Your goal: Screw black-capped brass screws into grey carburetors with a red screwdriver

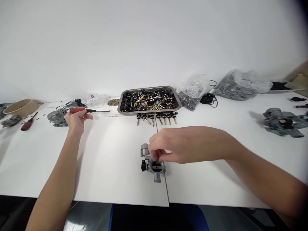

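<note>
My left hand [76, 121] is closed around a screwdriver [78, 110] with a red handle, its dark shaft pointing right above the table. In front of me a grey metal carburetor [157, 177] sits on the white table by the seam, its round bore facing up with a brass-coloured strip across it. Over the bore's upper edge is my right hand [169, 146], thumb and fingers pinched together. Whatever lies between those fingertips is too small or hidden to name. Beyond the carburetor, several black-headed brass screws [165, 118] lie in a row.
A metal tray [149, 113] full of similar screws stands against the wall. Small brass parts [113, 102] are piled left of it, and plastic bags of parts [240, 86] sit right. Other carburetors [284, 123] rest at both sides. A second screwdriver [27, 124] lies far left.
</note>
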`<action>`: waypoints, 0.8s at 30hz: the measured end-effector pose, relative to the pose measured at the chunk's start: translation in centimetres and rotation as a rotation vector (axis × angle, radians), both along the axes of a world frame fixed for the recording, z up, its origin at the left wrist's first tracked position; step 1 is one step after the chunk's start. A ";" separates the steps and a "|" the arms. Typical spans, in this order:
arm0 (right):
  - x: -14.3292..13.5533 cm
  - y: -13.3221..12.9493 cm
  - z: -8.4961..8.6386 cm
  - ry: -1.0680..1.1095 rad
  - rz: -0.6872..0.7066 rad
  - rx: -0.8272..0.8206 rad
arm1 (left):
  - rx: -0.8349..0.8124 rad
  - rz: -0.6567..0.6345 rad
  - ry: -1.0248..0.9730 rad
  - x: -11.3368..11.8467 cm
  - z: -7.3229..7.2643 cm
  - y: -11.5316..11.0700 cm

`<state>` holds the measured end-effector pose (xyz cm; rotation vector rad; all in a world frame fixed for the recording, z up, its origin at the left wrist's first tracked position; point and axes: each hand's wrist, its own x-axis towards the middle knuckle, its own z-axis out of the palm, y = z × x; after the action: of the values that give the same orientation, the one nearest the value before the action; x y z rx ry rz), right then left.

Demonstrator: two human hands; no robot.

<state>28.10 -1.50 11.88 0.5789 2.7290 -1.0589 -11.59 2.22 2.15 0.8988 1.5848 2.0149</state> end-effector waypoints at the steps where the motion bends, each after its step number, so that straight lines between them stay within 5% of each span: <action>1: -0.1 -0.2 -0.1 -0.018 0.005 -0.001 | -0.001 -0.001 0.004 0.0 0.0 0.0; 24: -1.4 -0.9 -1.2 -0.065 0.011 0.040 | -0.023 -0.006 0.050 0.4 0.4 -0.1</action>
<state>26.69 -2.41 10.70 0.5926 2.6993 -0.9682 -11.21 2.09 2.53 0.9511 1.6266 1.9807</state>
